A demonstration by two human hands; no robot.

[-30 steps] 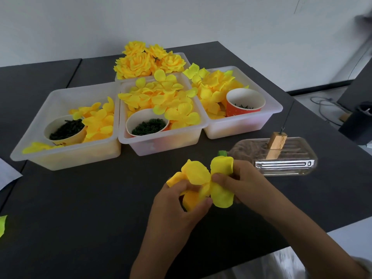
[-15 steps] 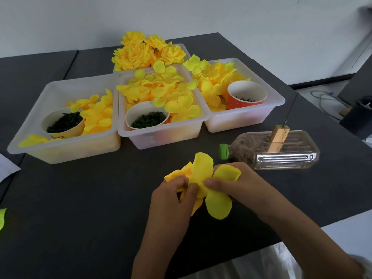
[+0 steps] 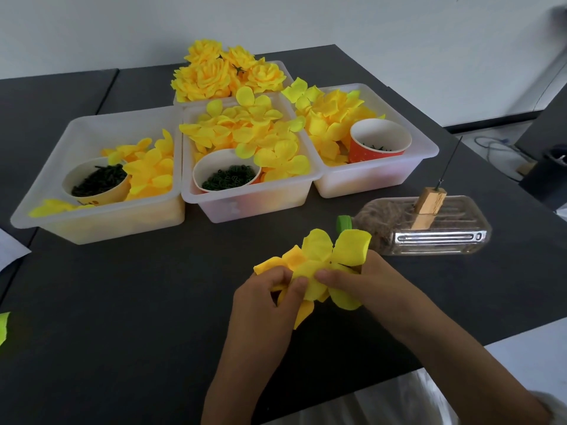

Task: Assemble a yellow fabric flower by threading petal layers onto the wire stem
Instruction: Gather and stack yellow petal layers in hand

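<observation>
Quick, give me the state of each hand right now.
Left hand: closed, fingers pinching the yellow petal layers.
Right hand: closed, fingertips pinching the same petal layers from the other side.

A matte black worktop [image 3: 122, 317] fills most of the frame. A plain white wall [image 3: 306, 19] spans the upper frame. At right, pale floor [image 3: 497, 145] carries loose cables [image 3: 491, 144] beside dark furniture [image 3: 549, 179]. Lighting is soft and even.

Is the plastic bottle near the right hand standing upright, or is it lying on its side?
Lying on its side. The plastic bottle rests lengthwise on the table, its green cap pointing left.
</observation>
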